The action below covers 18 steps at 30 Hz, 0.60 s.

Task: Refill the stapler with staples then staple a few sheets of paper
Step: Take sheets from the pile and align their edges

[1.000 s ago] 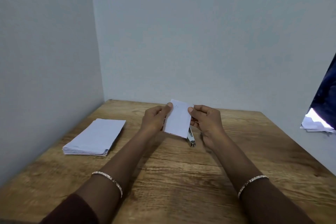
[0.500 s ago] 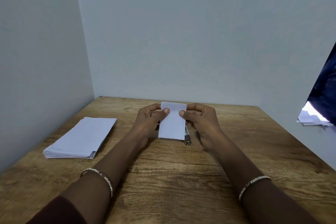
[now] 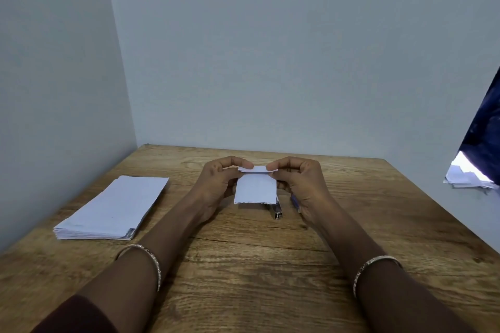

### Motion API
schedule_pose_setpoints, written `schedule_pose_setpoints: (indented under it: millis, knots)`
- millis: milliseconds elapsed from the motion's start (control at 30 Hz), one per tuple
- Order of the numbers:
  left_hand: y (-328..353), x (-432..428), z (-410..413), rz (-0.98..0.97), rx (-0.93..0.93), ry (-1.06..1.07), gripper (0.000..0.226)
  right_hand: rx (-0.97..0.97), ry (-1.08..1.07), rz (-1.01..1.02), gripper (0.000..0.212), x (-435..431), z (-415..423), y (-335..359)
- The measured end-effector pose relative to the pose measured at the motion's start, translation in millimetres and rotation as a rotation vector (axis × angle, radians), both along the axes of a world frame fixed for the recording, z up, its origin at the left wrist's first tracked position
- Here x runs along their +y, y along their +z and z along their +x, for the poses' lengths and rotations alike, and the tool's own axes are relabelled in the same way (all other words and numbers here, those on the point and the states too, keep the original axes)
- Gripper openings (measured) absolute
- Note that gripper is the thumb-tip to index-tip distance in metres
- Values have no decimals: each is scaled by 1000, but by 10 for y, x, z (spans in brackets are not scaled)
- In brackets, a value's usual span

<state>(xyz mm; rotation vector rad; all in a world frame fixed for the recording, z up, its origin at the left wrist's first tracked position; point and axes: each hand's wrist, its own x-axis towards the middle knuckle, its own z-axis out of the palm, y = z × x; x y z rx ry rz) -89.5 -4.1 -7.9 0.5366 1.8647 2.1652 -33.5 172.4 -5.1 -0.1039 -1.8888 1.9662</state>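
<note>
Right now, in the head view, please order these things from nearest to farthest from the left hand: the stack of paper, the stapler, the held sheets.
From the left hand:
1. held sheets, pinched in its fingers, centre.
2. stapler, just beyond them, on the table.
3. stack of paper, far left.

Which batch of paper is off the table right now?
The small sheets pinched at their top edge by the left hand and right hand; the big stack lies flat at left.
</note>
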Motion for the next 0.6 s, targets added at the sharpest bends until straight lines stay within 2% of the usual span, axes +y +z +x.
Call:
schedule_pose_setpoints:
  millis: [167, 367, 600]
  knots:
    - [20, 19, -3, 55, -68, 23, 29, 55, -66, 140, 29, 6, -19, -32]
    - [-30, 21, -14, 27, -30, 61, 6, 73, -102, 219, 23, -24, -23, -51]
    - [-40, 8, -13, 72, -59, 97, 26, 26, -58, 151, 26, -28, -21, -55]
